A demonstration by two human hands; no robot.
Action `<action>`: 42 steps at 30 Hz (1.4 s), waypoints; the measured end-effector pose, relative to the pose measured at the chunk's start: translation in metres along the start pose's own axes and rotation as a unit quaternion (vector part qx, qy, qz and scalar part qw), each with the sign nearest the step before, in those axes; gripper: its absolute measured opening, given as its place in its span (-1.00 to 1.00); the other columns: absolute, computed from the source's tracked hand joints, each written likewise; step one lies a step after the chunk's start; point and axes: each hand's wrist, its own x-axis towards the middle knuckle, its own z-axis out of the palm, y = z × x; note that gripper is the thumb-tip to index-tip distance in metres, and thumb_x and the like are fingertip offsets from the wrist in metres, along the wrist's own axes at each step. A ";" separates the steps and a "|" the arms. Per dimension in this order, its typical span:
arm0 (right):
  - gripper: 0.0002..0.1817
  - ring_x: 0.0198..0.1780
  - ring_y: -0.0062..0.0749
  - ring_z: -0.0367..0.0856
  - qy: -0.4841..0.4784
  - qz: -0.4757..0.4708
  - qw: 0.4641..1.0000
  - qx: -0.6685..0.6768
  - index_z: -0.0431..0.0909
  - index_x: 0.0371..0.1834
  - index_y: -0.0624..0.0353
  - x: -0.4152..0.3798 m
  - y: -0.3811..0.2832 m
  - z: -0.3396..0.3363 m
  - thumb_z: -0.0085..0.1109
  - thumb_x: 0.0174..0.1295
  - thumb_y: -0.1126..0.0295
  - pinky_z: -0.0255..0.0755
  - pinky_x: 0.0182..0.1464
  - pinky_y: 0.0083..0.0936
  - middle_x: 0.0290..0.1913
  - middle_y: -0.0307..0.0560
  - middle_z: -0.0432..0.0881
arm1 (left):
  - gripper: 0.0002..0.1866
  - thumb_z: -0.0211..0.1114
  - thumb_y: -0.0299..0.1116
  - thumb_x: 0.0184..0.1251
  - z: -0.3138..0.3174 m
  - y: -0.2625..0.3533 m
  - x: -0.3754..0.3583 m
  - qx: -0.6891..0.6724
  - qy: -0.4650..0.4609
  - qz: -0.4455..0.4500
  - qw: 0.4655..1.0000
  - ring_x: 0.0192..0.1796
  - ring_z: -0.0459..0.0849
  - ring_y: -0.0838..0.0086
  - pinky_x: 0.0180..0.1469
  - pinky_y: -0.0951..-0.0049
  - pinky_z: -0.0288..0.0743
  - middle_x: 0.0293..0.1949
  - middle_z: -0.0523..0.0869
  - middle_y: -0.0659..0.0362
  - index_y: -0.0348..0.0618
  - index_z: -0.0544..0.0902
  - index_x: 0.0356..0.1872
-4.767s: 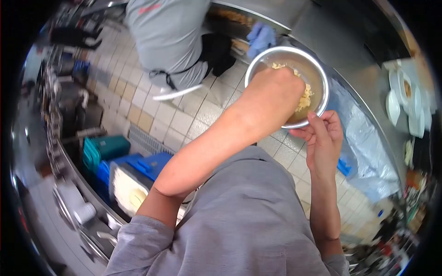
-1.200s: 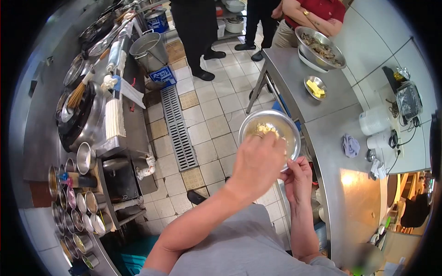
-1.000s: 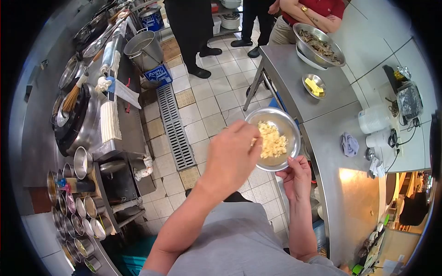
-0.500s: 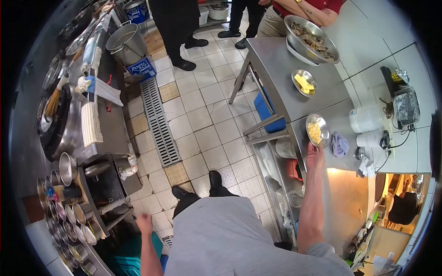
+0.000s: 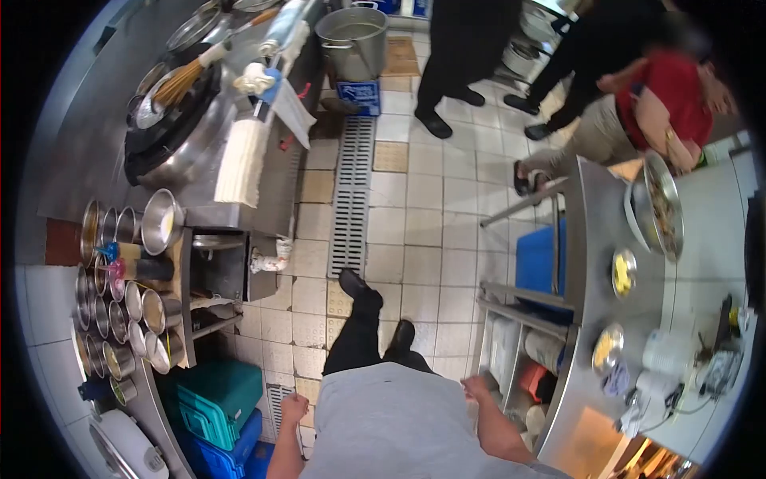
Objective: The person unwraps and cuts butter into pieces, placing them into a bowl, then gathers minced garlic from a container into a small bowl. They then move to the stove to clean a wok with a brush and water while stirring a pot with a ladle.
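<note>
My left hand (image 5: pixel 294 409) hangs beside my body in a loose fist, above the floor drain, with nothing seen in it. On the other side, my right hand (image 5: pixel 476 389) is low by my waist, fingers curled and no object visible in it. It is apart from the steel counter (image 5: pixel 586 319) and nearest the shelves under it. A metal bowl (image 5: pixel 617 332) of chopped pale-yellow pieces stands on that counter, beside a crumpled purple cloth (image 5: pixel 616 381). Farther along is a small metal bowl (image 5: pixel 632 261) with yellow blocks inside.
A large metal bowl (image 5: pixel 666 172) of brownish food stands at the counter's far end. Several people (image 5: pixel 666 104) stand ahead. Left are a wok station (image 5: pixel 187 160), metal containers (image 5: pixel 120 361) and a teal bin (image 5: pixel 219 399). A stockpot (image 5: pixel 351 48) sits beyond the drain (image 5: pixel 351 199).
My right hand has let go of the bowl of chopped pieces and dropped to my side. The view has turned left, and my feet have stepped.
</note>
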 end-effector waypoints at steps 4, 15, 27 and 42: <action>-0.63 -0.48 -0.09 0.73 0.079 0.010 0.963 0.256 0.54 -0.13 0.30 -0.041 -0.094 -0.031 0.19 0.38 0.13 0.71 -0.45 -0.20 -0.37 0.06 0.61 | -0.88 0.27 -0.49 0.15 -0.038 0.057 0.085 -0.190 0.031 0.023 0.981 -0.58 0.67 0.47 -0.53 0.44 0.52 -0.63 0.66 0.11 -0.30 0.64 -0.53; -0.44 -0.55 -0.39 0.70 0.246 -0.198 0.926 0.206 0.49 -0.36 0.26 -0.047 -0.355 -0.129 0.04 0.48 -0.11 0.53 -0.64 -0.46 -0.47 -0.07 0.62 | -0.91 0.34 -0.49 0.12 -0.129 0.146 0.152 -0.208 0.017 0.010 0.978 -0.57 0.68 0.47 -0.51 0.45 0.54 -0.60 0.69 0.12 -0.27 0.65 -0.51; -0.65 -0.60 -0.19 0.68 0.127 -0.063 0.990 -0.002 0.58 -0.31 0.29 0.023 -0.442 -0.197 0.18 0.42 0.16 0.66 -0.59 -0.25 -0.48 0.01 0.63 | -0.86 0.33 -0.47 0.18 -0.095 0.216 0.116 -0.261 0.049 -0.164 0.950 -0.58 0.71 0.40 -0.54 0.40 0.58 -0.58 0.69 0.05 -0.33 0.65 -0.50; -0.68 -0.47 -0.38 0.73 0.065 -0.283 0.956 0.032 0.53 -0.12 0.26 0.111 -0.866 -0.346 0.20 0.42 0.17 0.55 -0.60 -0.48 -0.32 -0.11 0.61 | -0.91 0.33 -0.48 0.22 -0.217 0.495 0.120 -0.390 0.200 -0.068 0.896 -0.50 0.69 0.52 -0.45 0.54 0.53 -0.52 0.71 0.15 -0.31 0.64 -0.36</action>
